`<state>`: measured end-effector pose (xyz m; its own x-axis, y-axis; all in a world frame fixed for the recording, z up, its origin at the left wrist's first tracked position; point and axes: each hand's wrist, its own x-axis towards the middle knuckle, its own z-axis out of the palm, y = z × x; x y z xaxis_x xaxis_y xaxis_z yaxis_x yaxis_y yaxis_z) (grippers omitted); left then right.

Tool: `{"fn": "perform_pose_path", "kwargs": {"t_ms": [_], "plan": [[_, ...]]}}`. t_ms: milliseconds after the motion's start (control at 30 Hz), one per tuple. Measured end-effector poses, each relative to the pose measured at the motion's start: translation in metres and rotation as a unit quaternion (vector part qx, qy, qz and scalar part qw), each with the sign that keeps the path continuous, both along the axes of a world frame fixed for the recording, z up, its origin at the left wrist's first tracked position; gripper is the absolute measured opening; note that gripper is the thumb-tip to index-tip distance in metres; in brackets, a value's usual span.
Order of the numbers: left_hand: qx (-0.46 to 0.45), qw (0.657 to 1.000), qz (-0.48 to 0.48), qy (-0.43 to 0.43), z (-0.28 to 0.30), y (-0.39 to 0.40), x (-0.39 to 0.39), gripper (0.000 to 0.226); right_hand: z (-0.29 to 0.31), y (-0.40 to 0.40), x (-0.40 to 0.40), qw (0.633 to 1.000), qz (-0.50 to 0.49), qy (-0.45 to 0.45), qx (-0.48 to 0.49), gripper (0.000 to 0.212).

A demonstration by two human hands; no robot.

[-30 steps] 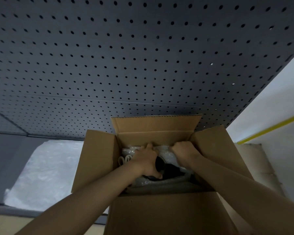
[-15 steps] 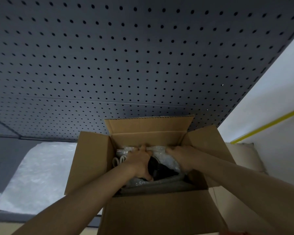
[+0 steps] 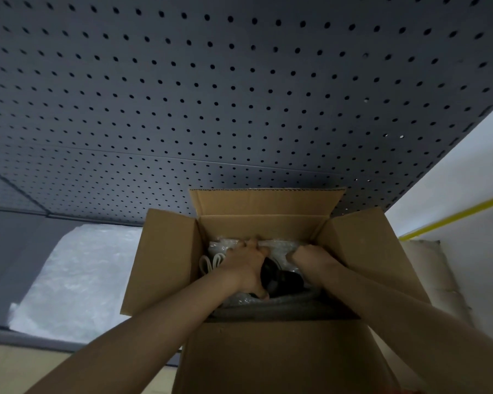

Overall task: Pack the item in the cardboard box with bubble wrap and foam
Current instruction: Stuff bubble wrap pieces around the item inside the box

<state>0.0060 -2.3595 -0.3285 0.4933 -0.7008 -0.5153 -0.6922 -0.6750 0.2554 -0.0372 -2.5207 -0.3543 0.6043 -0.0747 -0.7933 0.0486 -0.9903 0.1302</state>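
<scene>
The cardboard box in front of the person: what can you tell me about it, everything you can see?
The cardboard box is plain brown corrugated card, upright, with its top flaps folded open and outward. Inside lie clear bubble wrap, a dark item and grey foam along the near wall. The left hand and right hand reach in and press on the contents. A white sheet lies beside it, to the left.

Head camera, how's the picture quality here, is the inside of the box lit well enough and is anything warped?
Head view: dim, soft light; the cardboard box interior is shadowed, so the dark item between left hand and right hand is hard to make out. Wide-angle distortion stretches the pegboard and forearms. No glare; bubble wrap looks blurry.
</scene>
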Motion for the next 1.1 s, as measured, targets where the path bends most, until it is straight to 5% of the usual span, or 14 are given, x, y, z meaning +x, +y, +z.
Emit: {"fn": "perform_pose_path", "kwargs": {"t_ms": [200,500,633,767,933,1100], "plan": [[0.006,1.0,-0.006,0.0,-0.001,-0.003,0.002,0.095,-0.008,-0.002,-0.013,0.993,0.036,-0.113,0.001,0.04],[0.041,0.998,-0.034,-0.022,0.007,-0.006,0.001,0.102,0.019,-0.003,-0.012,0.995,0.029,-0.096,-0.022,0.052],[0.066,0.997,-0.032,-0.013,0.02,-0.007,0.0,0.105,0.049,-0.001,-0.02,0.995,-0.012,-0.099,-0.01,0.028],[0.057,0.998,-0.009,-0.04,0.045,-0.002,0.006,0.099,0.078,-0.004,-0.027,0.985,-0.04,-0.162,0.048,0.047],[0.026,0.997,0.03,-0.064,0.078,0.023,0.018,0.083,0.107,0.019,-0.03,0.985,-0.049,-0.15,0.066,0.032],[0.007,0.994,0.067,-0.092,0.119,0.076,0.045,0.068,0.151,0.07,-0.008,0.966,-0.073,-0.209,0.137,0.053]]}}
